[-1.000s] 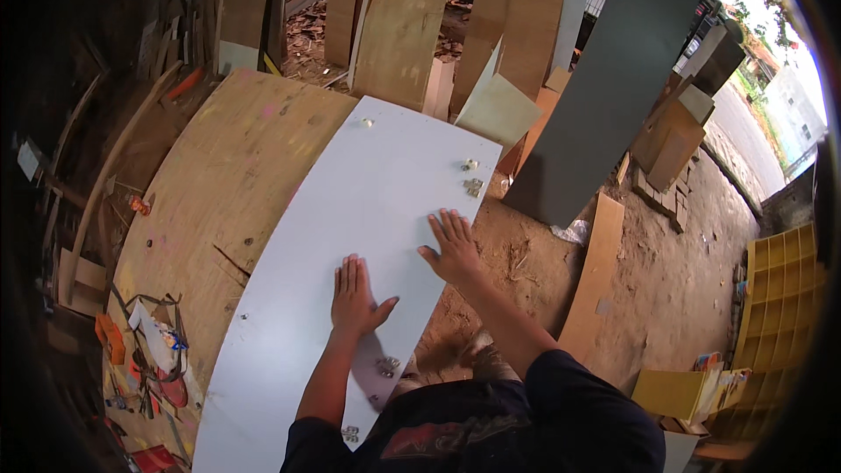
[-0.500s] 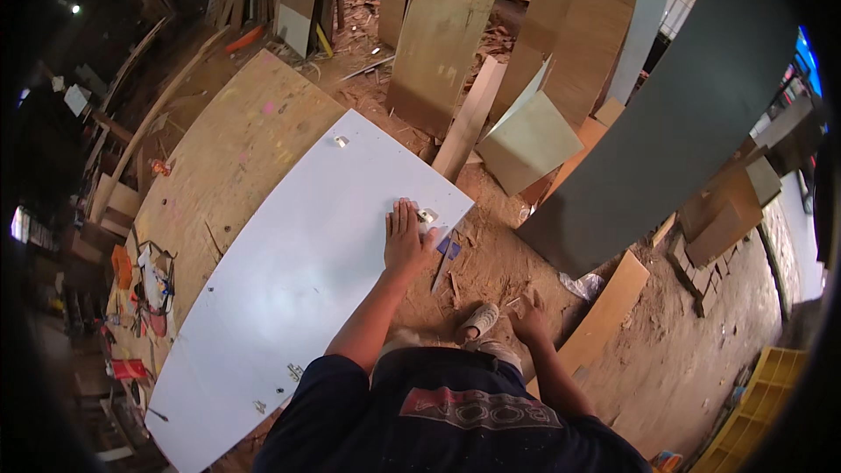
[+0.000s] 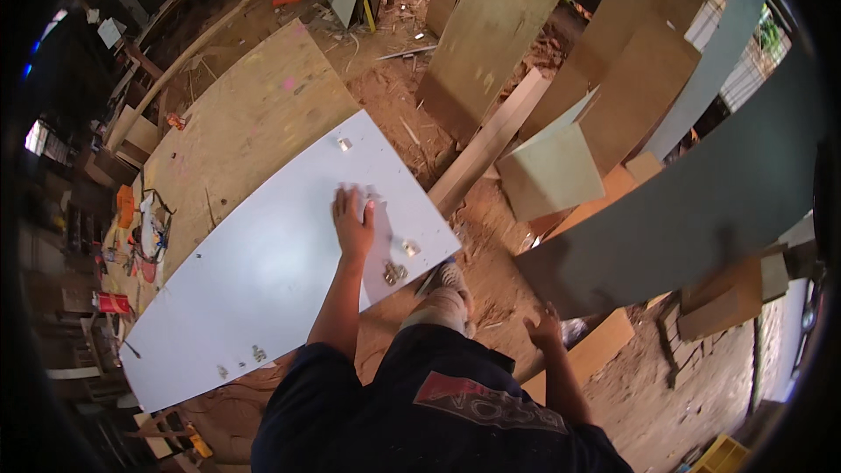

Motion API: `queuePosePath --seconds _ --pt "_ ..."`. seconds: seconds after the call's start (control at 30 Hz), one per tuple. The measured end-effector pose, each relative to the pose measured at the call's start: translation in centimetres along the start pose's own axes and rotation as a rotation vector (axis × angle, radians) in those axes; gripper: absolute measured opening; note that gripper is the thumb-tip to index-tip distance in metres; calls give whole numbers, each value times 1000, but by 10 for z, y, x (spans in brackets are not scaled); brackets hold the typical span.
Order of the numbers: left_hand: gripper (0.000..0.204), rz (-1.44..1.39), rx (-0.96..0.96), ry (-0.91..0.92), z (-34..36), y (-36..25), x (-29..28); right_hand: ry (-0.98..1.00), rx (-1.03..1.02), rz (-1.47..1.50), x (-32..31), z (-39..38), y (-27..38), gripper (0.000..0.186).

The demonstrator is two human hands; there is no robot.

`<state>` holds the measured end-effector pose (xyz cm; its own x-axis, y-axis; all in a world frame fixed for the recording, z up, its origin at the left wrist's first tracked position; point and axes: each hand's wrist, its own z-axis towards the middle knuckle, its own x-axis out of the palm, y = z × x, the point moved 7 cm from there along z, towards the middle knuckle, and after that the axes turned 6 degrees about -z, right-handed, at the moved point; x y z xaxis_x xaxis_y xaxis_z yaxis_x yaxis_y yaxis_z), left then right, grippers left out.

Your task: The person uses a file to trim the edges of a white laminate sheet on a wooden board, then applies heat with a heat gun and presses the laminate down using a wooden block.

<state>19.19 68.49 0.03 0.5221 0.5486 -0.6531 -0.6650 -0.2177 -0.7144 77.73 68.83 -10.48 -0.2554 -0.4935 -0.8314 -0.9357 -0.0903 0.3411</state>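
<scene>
My left hand (image 3: 354, 222) is over the white board (image 3: 236, 280), fingers extended and slightly blurred, holding nothing; whether the fingertips press on it is unclear. Small metal fittings (image 3: 394, 272) sit on the board near its right edge, with more along the lower edge. The board lies on a stained plywood sheet (image 3: 228, 123). My right hand (image 3: 543, 328) hangs off the board to the right, fingers apart and loosely bent with nothing in them, near the lower end of a long dark grey panel (image 3: 666, 210).
Tools and an orange object (image 3: 125, 206) lie on the plywood's left part. Boards (image 3: 491, 35) lean upright across the back and right. A narrow plank (image 3: 491, 140) stands beside the white board. Debris (image 3: 394, 114) covers the dirt floor, and my foot (image 3: 454, 285) shows beside the board.
My view has turned rightward and down. My right hand left the board and dropped to my side. My left hand has moved up the board, toward the end with fittings.
</scene>
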Motion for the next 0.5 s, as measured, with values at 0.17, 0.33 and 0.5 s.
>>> queuePosePath --seconds 0.17,0.33,0.5 --pt "116 418 -222 67 39 -8 33 138 33 -47 -6 25 -64 70" --pt "115 356 -202 3 93 -46 71 366 -23 -209 -20 58 -91 69" --pt "111 -5 93 367 109 -113 128 281 42 -371 -59 143 -99 70"
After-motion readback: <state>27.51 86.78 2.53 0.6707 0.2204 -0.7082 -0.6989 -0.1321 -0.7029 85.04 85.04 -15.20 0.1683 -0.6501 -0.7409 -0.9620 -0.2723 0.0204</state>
